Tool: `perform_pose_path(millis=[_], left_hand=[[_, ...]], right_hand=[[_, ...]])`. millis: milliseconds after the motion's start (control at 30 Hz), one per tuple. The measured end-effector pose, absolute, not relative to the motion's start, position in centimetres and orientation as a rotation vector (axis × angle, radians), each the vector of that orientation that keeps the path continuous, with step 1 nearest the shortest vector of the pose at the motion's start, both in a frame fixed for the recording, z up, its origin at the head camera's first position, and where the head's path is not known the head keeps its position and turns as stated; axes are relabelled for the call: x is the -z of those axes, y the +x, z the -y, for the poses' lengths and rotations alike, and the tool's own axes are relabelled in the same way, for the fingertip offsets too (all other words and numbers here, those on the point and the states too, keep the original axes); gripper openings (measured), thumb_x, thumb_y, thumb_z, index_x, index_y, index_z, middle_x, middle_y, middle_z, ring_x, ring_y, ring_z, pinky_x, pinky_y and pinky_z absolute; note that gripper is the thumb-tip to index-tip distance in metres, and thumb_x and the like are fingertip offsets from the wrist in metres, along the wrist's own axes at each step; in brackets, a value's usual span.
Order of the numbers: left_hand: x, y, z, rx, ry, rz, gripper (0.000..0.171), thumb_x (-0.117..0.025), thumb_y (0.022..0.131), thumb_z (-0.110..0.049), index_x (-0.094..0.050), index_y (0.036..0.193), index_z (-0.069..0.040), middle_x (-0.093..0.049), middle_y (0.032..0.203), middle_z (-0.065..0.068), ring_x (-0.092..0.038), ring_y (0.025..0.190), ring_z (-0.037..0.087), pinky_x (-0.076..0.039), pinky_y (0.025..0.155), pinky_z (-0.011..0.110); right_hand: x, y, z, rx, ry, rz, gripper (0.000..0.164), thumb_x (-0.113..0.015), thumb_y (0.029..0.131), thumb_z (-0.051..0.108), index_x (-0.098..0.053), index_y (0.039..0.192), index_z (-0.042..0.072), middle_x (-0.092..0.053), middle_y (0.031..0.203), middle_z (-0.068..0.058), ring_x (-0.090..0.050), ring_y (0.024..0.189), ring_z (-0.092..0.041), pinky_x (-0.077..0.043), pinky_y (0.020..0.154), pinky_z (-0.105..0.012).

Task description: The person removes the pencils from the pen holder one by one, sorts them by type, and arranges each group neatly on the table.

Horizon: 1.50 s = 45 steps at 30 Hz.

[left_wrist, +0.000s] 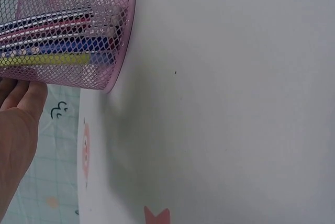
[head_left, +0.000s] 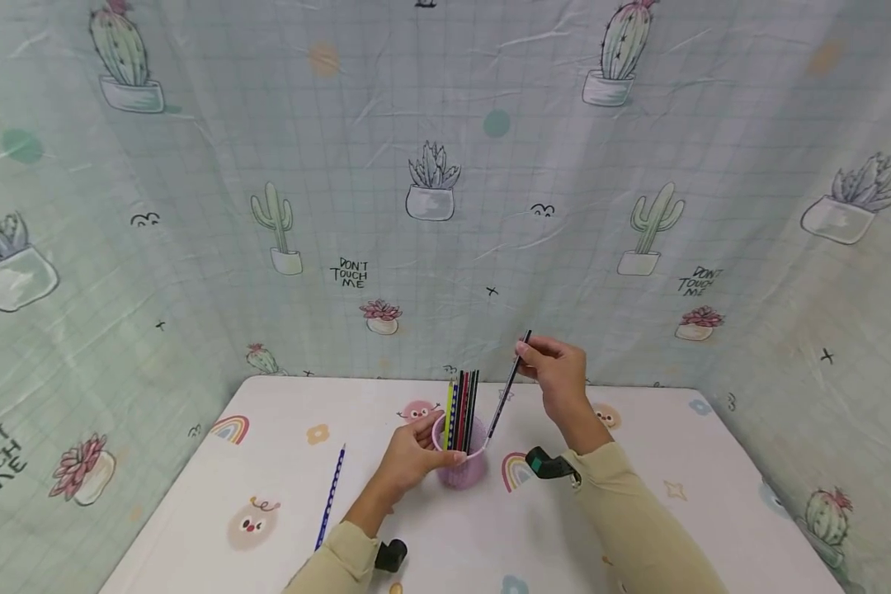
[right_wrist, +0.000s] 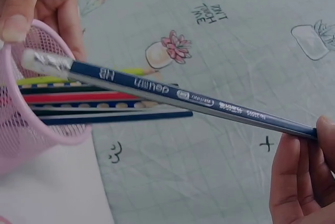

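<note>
My left hand grips a pink mesh pen cup by its rim, thumb on the near side and fingers round the far left. Several pencils stand in the cup: a yellow one, a blue dotted one, a red one and dark ones. To the right and higher, my right hand pinches a dark blue and silver pencil near its upper end. That pencil slants down, its white eraser overlapping the cup's rim in the right wrist view. In the left wrist view, the pencils' lower ends show through the mesh.
A blue dotted pencil lies on the white patterned table, left of my left forearm. Behind the table's back edge hangs a cactus-print cloth, which also closes off both sides.
</note>
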<state>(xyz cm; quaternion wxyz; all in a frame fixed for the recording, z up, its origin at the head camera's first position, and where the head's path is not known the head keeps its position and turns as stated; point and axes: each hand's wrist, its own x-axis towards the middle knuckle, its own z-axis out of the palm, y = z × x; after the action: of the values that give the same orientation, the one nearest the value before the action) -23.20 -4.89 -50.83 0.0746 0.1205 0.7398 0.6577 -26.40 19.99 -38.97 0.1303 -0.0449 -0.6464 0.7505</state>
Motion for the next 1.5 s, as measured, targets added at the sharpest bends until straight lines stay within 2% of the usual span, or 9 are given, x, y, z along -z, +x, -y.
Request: perform_pose_path(millis=[167, 400, 667, 967, 1267, 1500], left_hand=[[50.7, -23.2, 4.9, -1.977, 0.356, -2.217, 0.091, -0.092, 0.079, -0.014, -0.044, 0.154, 0.004, -0.054, 0.154, 0.021, -0.057, 0.14, 0.036, -0.05, 0.112, 0.042], [50.8, -23.2, 4.8, -1.953, 0.35, -2.226, 0.092, -0.092, 0.079, -0.019, -0.044, 0.155, 0.002, -0.053, 0.156, 0.019, -0.057, 0.141, 0.035, -0.051, 0.111, 0.037], [50.8, -23.2, 5.1, -1.928, 0.339, -2.24, 0.093, -0.093, 0.079, -0.022, -0.044, 0.155, 0.001, -0.053, 0.156, 0.017, -0.057, 0.14, 0.033, -0.051, 0.11, 0.035], [50.8, -23.4, 5.0, -1.958, 0.348, -2.224, 0.093, -0.093, 0.078, -0.017, -0.043, 0.155, 0.002, -0.054, 0.155, 0.019, -0.057, 0.14, 0.035, -0.052, 0.109, 0.035], [50.9, -23.2, 5.0, -1.952, 0.331, -2.222, 0.095, -0.093, 0.078, -0.019, -0.043, 0.156, 0.001, -0.053, 0.156, 0.019, -0.056, 0.142, 0.034, -0.05, 0.11, 0.035], [50.6, -23.2, 4.8, -1.961, 0.33, -2.201, 0.096, -0.093, 0.078, -0.018, -0.041, 0.157, 0.001, -0.052, 0.156, 0.018, -0.055, 0.143, 0.033, -0.05, 0.11, 0.034]], right_hand=[[38.9, -26.1, -21.7, -2.19, -0.119, 1.965, 0.029, -0.074, 0.095, 0.003, -0.069, 0.119, -0.011, -0.074, 0.084, 0.008, -0.071, 0.075, -0.007, -0.063, 0.072, -0.023], [38.9, -25.6, -23.4, -2.153, -0.125, 2.136, 0.04, -0.071, 0.096, 0.001, -0.061, 0.13, -0.016, -0.071, 0.087, 0.005, -0.07, 0.076, -0.008, -0.063, 0.071, -0.023], [39.2, -25.4, -24.1, -2.061, -0.135, 2.289, 0.032, -0.072, 0.096, 0.003, -0.068, 0.125, -0.012, -0.067, 0.108, -0.003, -0.07, 0.078, -0.008, -0.063, 0.071, -0.023], [39.9, -25.3, -25.0, -2.031, -0.171, 2.367, 0.034, -0.074, 0.096, 0.007, -0.068, 0.124, -0.011, -0.073, 0.089, -0.001, -0.071, 0.075, -0.011, -0.063, 0.071, -0.024], [41.1, -25.4, -25.5, -2.036, -0.196, 2.415, 0.031, -0.073, 0.096, 0.005, -0.069, 0.121, -0.013, -0.073, 0.086, -0.002, -0.07, 0.072, -0.011, -0.062, 0.067, -0.024], [41.9, -25.3, -26.0, -1.971, -0.208, 2.47, 0.028, -0.073, 0.096, 0.006, -0.07, 0.118, -0.011, -0.074, 0.091, -0.007, -0.068, 0.072, -0.014, -0.063, 0.068, -0.026]])
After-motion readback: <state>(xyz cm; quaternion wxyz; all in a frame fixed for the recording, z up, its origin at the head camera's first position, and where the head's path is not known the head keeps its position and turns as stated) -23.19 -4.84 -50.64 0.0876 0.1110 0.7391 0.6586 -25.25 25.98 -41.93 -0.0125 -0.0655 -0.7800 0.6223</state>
